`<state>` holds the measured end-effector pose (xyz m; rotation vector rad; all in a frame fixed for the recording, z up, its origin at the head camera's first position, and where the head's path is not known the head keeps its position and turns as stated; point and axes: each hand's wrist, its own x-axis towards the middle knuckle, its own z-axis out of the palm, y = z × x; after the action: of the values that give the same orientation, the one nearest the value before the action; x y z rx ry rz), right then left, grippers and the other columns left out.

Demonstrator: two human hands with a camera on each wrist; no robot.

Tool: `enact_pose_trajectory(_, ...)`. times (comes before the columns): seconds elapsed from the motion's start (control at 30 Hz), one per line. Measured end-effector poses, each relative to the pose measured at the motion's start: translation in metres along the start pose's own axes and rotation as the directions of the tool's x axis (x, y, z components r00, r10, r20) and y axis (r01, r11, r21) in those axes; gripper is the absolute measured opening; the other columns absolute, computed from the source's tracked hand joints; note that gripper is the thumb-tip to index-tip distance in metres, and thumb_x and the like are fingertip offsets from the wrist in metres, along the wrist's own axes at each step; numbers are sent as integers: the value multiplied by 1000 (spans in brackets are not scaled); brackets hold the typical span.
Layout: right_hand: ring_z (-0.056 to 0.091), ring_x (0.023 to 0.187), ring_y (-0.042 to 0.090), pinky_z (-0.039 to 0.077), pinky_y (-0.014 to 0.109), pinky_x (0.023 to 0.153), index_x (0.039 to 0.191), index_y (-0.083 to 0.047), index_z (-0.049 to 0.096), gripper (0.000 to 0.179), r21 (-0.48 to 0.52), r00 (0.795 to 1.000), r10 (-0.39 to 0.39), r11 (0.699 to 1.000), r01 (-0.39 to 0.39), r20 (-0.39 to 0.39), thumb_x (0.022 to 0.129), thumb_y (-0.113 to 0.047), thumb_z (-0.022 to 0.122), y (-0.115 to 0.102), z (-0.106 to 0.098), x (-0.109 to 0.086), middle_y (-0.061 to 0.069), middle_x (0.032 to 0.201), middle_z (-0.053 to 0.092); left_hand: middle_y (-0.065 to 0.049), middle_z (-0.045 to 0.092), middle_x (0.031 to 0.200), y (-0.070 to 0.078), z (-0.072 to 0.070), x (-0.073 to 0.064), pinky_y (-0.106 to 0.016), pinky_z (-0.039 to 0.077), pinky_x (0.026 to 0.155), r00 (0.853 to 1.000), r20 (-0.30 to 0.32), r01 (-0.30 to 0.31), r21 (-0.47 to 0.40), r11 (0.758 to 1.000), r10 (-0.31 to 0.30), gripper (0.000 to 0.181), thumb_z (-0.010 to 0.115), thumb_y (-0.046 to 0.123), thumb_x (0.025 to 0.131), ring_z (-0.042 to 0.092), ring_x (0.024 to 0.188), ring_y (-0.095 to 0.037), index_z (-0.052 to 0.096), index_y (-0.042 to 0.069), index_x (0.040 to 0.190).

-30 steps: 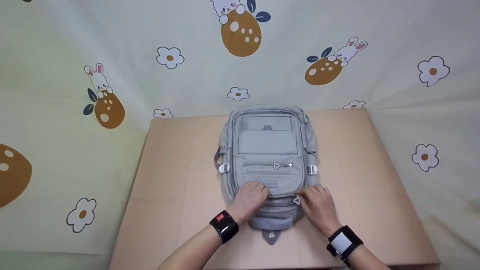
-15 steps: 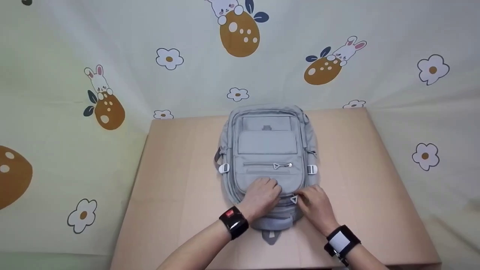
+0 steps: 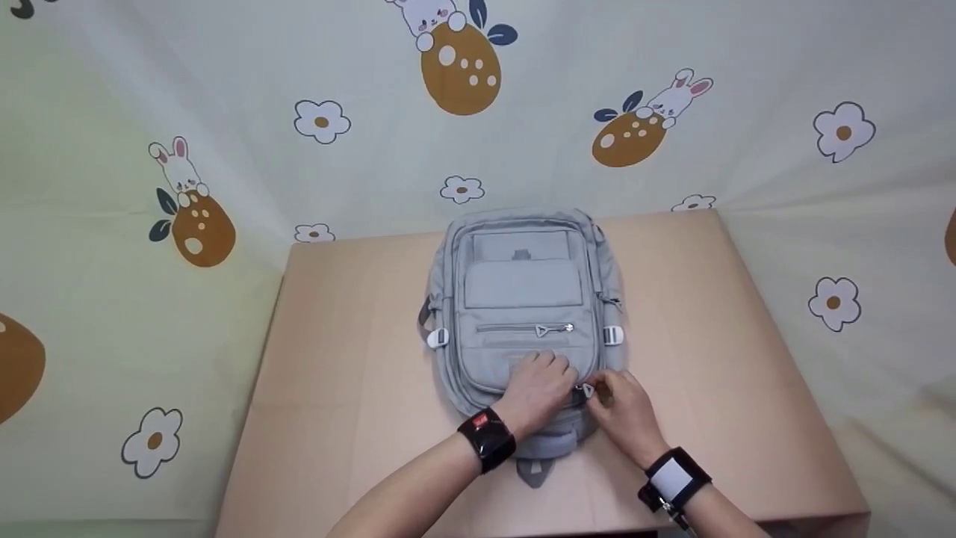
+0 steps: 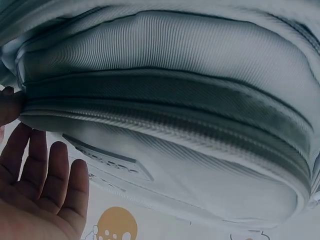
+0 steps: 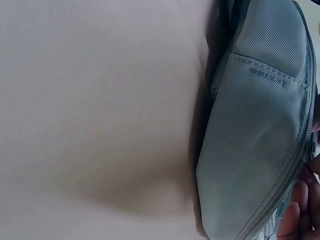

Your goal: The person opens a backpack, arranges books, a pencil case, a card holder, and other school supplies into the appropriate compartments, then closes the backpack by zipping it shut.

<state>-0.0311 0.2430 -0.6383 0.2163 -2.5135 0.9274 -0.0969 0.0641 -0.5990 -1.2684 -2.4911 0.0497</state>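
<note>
A grey-green backpack lies front side up, its top handle loop towards the person. My left hand bends over the near edge of the front panel. In the left wrist view, its thumb and fingers hold that edge from both sides, beside the curved zipper. To its right, my right hand pinches at the same zipper, by the triangular zipper pull. In the right wrist view, those fingers sit at the zipper seam, partly cut off by the frame.
Beneath the backpack is a cardboard-coloured table surface, with a front edge near the person. A patterned cloth with bunnies and flowers hangs behind and at both sides. A smaller front-pocket zipper pull and side buckles show on the backpack.
My left hand has slid right along the front panel's near edge, closer to my right hand. The triangular pull has swung from hanging down to pointing right. My right hand stays nearly in place.
</note>
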Motion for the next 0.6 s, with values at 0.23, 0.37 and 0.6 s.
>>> enact_pose_trajectory(0.23,59,85,12,51,31,72,94,-12,71,27,27,998,56,998,-57,43,76,3,83,-2,0,0,-6,89,67,4,62,86,0,1,0,-30,47,66,1000,-11,-6,-8,1000,6,6,68,24,91,58,78,-15,65,19,89)
enact_pose_trajectory(0.37,58,86,11,50,29,73,91,-13,72,26,35,998,51,998,-52,38,77,5,83,-2,-1,1,-7,89,68,4,63,84,0,3,0,-29,48,67,1000,-21,-3,9,1000,3,8,66,24,92,59,76,-15,65,18,87)
enact_pose_trajectory(0.6,58,86,14,48,31,74,88,-13,72,28,3,999,-40,999,40,24,75,10,81,7,-11,7,-5,86,68,3,63,83,-1,2,1,-30,48,67,999,-38,-10,6,1000,10,17,69,33,92,60,75,-15,65,17,86)
